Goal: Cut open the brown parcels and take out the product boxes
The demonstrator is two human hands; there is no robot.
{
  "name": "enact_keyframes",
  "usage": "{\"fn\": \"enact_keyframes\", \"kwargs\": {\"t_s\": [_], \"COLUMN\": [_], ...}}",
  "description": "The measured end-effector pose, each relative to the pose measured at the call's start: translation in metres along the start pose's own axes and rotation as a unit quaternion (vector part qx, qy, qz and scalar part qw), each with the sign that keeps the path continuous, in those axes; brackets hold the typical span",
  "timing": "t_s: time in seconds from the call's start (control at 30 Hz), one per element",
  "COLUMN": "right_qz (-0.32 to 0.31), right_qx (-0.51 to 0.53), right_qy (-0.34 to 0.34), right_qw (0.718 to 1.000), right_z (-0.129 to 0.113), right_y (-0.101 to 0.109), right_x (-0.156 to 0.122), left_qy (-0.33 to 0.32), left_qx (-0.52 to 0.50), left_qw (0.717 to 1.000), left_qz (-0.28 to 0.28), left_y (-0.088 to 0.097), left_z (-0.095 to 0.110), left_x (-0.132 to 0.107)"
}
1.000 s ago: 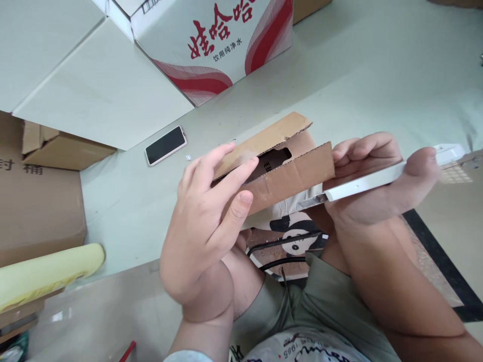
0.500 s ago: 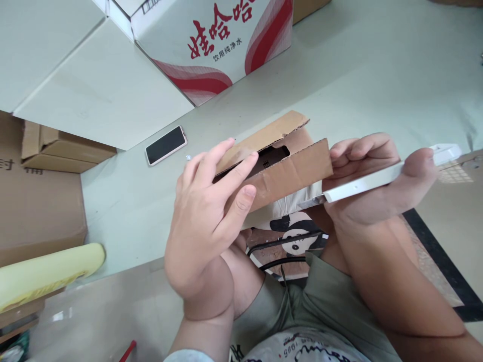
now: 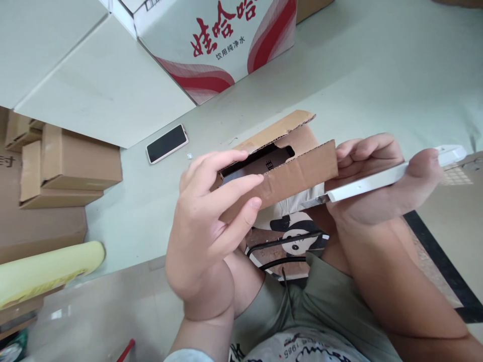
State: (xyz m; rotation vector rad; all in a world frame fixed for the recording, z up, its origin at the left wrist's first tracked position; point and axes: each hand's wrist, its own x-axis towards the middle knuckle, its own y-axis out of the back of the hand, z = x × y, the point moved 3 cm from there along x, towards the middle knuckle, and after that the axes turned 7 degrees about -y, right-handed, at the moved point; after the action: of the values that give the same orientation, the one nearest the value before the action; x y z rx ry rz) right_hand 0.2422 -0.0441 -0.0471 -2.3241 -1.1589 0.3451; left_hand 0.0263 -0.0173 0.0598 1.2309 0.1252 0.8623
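A small brown cardboard box (image 3: pixel 298 173) is tilted in front of me above my lap, its top flaps parted along a gap. Dark contents with some printed marks show through the gap, but I cannot make out what they are. My left hand (image 3: pixel 211 216) grips the box's left end, with fingers at the flap edges. In my right hand (image 3: pixel 381 186) lies a white-handled knife (image 3: pixel 366 183), held under the thumb with its blade pointing left, below the box. The right fingertips are at the box's right end; whether they press on it is unclear.
On the pale table (image 3: pixel 377 80) lies a phone (image 3: pixel 167 144). Behind it stand a white-and-red water carton (image 3: pixel 226 50) and a large white box (image 3: pixel 101 85). Brown cartons (image 3: pixel 79 158) are stacked at left, above a pale yellow rounded object (image 3: pixel 53 271). A panda-print item (image 3: pixel 294 241) is below the box.
The gap between the box flaps has widened and shows more of the inside. My left fingers have shifted along the flap edges. More of the brown cartons at left shows. The knife stays in my right hand.
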Motion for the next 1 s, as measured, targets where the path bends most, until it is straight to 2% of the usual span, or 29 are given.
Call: {"fn": "enact_keyframes", "kwargs": {"t_s": [0.23, 0.4, 0.5, 0.63, 0.73, 0.8, 0.87, 0.93, 1.0], "right_qz": [0.006, 0.009, 0.014, 0.062, 0.160, 0.246, 0.267, 0.216, 0.118], "right_qx": [-0.021, -0.047, -0.036, 0.009, 0.006, -0.040, -0.134, -0.262, -0.396], "right_qy": [0.006, -0.007, 0.008, 0.017, 0.009, 0.014, 0.033, 0.058, 0.054], "right_qw": [1.000, 0.999, 0.999, 0.998, 0.987, 0.968, 0.954, 0.939, 0.909], "right_z": [0.000, -0.002, -0.003, 0.004, 0.012, 0.013, 0.011, 0.008, 0.011], "right_y": [0.001, -0.002, 0.000, 0.027, 0.058, 0.073, 0.075, 0.069, 0.060], "right_x": [0.001, -0.002, 0.002, 0.025, 0.046, 0.053, 0.056, 0.055, 0.054], "left_qy": [0.050, 0.042, 0.056, 0.082, 0.100, 0.111, 0.127, 0.149, 0.171], "left_qx": [0.007, -0.012, -0.016, -0.033, -0.039, -0.037, -0.037, -0.046, -0.065], "left_qw": [0.999, 0.999, 0.998, 0.994, 0.989, 0.986, 0.982, 0.980, 0.980], "left_qz": [-0.012, -0.016, -0.001, 0.061, 0.102, 0.123, 0.138, 0.120, 0.075], "left_y": [0.001, 0.000, 0.002, 0.009, 0.014, 0.018, 0.022, 0.025, 0.027], "left_z": [0.003, 0.002, 0.000, -0.002, -0.004, -0.005, -0.007, -0.009, -0.010], "left_x": [0.002, 0.003, 0.000, -0.007, -0.012, -0.014, -0.016, -0.018, -0.021]}}
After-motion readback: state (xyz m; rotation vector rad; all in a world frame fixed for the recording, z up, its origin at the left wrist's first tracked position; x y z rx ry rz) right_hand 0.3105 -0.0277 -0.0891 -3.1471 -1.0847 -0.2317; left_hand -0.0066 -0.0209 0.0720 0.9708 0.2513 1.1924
